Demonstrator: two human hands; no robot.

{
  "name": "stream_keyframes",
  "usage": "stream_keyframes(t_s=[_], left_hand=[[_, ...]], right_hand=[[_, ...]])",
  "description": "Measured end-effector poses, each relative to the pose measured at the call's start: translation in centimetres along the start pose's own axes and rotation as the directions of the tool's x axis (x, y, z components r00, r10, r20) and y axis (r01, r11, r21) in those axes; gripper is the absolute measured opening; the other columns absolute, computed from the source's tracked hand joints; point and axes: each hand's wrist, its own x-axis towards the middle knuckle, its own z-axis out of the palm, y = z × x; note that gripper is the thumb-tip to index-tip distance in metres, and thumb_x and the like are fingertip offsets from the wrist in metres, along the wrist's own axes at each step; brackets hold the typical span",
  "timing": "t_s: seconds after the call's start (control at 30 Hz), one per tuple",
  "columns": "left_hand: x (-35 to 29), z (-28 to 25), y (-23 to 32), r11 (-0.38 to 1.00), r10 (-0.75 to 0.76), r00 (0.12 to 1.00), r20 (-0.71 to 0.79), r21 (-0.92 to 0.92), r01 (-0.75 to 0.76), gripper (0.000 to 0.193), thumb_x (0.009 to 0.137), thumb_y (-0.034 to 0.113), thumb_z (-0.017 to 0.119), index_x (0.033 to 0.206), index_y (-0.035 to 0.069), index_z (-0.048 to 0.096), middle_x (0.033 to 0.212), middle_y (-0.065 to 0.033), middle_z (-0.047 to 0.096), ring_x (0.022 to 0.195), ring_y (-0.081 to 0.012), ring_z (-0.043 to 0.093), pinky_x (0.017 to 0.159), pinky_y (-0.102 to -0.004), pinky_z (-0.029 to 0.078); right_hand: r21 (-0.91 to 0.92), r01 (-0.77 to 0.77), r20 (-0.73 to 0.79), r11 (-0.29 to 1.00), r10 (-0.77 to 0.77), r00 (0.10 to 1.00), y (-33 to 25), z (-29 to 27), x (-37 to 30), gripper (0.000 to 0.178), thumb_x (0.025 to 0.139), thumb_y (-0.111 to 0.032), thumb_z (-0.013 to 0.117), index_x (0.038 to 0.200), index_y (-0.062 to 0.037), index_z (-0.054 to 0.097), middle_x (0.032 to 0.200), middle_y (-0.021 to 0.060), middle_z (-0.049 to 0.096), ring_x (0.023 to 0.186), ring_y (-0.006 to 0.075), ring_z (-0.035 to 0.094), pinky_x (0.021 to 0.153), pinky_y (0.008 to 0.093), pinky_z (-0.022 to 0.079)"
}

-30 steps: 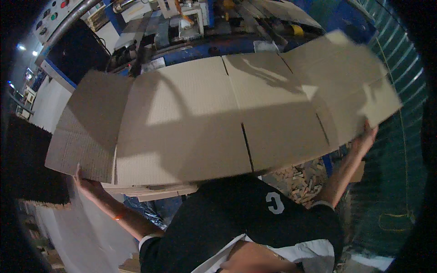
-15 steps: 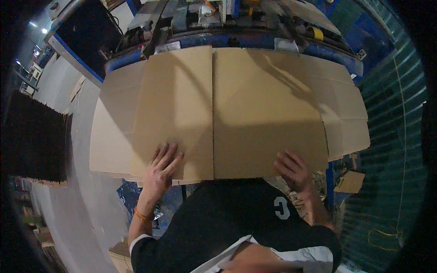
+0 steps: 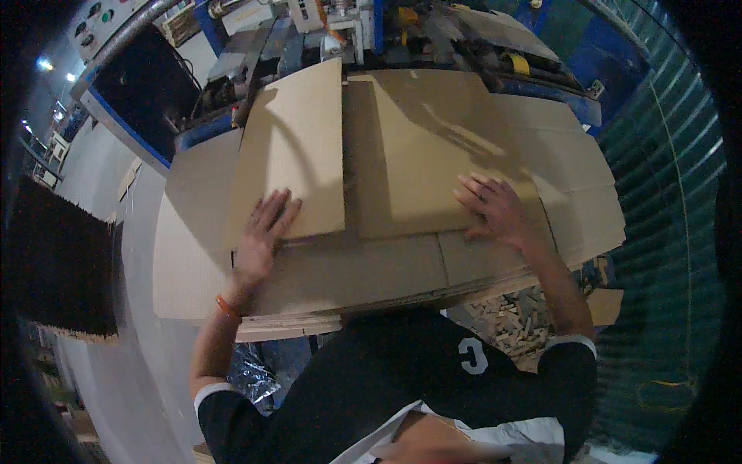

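The big cardboard sheet [image 3: 371,271] was spread wide open; now its two side flaps are folding in. The left hand [image 3: 259,240] at eight o'clock and right hand [image 3: 495,209] at four o'clock are pressing flat, fingers open, gripping nothing.

Black white-trimmed T-shirt [image 3: 402,371], orange wristband [image 3: 226,307]

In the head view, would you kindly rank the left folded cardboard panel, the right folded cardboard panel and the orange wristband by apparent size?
1. right folded cardboard panel, slightly larger, though fisheye bending makes that unsure
2. left folded cardboard panel
3. orange wristband, by far the smallest
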Motion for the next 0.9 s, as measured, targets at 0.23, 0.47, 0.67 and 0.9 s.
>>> stream_keyframes(t_s=[0.23,0.47,0.67,0.9], left_hand=[[8.5,3.2,-5.2,0.994,-0.081,0.992,-0.098,-0.08,0.074,0.05,0.085,0.007,0.041,0.135,0.013,0.038,0.135,-0.0154,0.039,0.123,-0.0334,0.038,0.104,-0.0455,0.027],[12.3,6.8,-8.5,0.861,-0.357,0.912,-0.203,0.307,0.405,0.06,0.083,0.011,0.047,0.14,0.015,0.026,0.133,-0.016,0.041,0.125,-0.0289,0.036,0.101,-0.0506,0.029],[5.5,3.2,-9.6,0.976,-0.185,0.934,-0.307,0.058,0.212,0.07,0.074,0.011,0.068,0.134,0.002,0.034,0.135,-0.0208,0.038,0.125,-0.0351,0.036,0.103,-0.0413,0.029],[-18.0,-3.2,-8.9,0.346,-0.899,0.058,-0.434,-0.622,0.702,0.062,0.085,0.031,0.057,0.132,-0.003,0.035,0.113,-0.0161,0.057,0.095,-0.0291,0.056,0.086,-0.037,0.046]], right_hand=[[-0.038,-0.24,0.11,0.97,0.243,0.964,5.8,1.0,7.5,0.074,0.076,-0.066,0.046,0.135,-0.0228,0.038,0.143,0.0051,0.029,0.131,0.0283,0.025,0.106,0.0458,0.024],[-0.238,-0.537,-0.136,0.81,0.519,0.844,4.6,3.0,11.9,0.059,0.085,-0.049,0.046,0.136,-0.0233,0.035,0.144,0.0067,0.026,0.129,0.0291,0.028,0.104,0.0443,0.028],[0.151,-0.615,0.256,0.774,0.571,0.78,4.4,-1.0,7.3,0.054,0.083,-0.043,0.053,0.129,-0.016,0.044,0.127,0.0158,0.047,0.115,0.0361,0.045,0.096,0.0419,0.037],[-0.146,-0.984,-0.672,-0.105,0.741,0.02,6.5,1.2,-15.9,0.054,0.079,-0.042,0.06,0.115,-0.0013,0.056,0.109,0.0209,0.059,0.108,0.0354,0.051,0.094,0.0397,0.04]])
